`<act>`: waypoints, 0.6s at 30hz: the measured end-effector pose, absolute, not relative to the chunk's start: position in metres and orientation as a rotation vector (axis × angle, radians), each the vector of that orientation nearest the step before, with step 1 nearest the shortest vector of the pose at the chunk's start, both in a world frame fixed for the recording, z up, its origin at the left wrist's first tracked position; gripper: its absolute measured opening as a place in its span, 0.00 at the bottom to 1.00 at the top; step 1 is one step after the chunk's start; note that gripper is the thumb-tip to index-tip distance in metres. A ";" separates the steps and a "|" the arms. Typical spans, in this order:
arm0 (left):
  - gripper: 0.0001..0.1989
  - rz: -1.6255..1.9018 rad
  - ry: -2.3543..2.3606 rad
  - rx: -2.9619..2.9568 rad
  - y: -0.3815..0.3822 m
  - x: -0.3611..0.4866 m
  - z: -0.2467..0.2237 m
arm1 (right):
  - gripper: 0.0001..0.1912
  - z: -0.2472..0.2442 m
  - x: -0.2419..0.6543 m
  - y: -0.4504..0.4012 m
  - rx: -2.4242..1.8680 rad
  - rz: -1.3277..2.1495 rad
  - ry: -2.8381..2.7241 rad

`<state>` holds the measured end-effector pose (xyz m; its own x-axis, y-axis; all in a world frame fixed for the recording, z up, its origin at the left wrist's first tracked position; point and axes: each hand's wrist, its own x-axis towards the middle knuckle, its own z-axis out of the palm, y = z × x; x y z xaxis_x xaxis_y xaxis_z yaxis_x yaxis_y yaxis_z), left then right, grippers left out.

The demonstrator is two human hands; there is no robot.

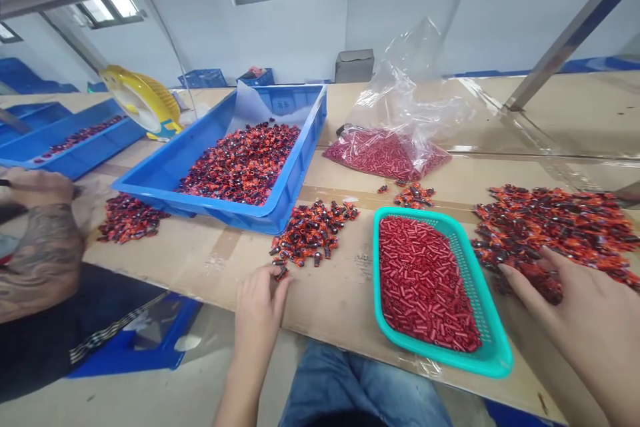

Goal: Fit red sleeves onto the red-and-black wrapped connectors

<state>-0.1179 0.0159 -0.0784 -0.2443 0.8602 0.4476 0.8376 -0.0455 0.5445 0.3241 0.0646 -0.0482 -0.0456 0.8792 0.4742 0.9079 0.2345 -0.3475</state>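
Observation:
My left hand (263, 300) is at the table's front edge, thumb and forefinger closed around a small black-and-orange part (281, 273). Just beyond it lies a loose heap of similar parts (313, 230). On the right, my right hand (575, 307) reaches over a larger pile of black-and-orange parts (560, 213). Its thumb and forefinger are apart at the pile's near side; the other fingertips are hidden. Between my hands stands a green plastic basket (493, 357) filled with short dark-red tubes (425, 280).
A blue tray (200, 203) holds many more parts. Behind the basket rests a clear plastic bag (395, 147) of red tubes, near a small cluster of parts (415, 195). At left are a co-worker's tattooed forearm (45, 253), another heap (130, 217) and a yellow fan (143, 100).

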 end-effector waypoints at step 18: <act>0.09 1.274 0.988 0.703 -0.002 -0.032 -0.043 | 0.14 -0.039 0.228 0.053 -1.357 0.120 -2.300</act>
<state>-0.0323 -0.0020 -0.0435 0.0031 0.9781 -0.2082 -0.4451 0.1878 0.8756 0.2285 0.0532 -0.0393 -0.4047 0.8467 0.3453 0.8060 0.5086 -0.3026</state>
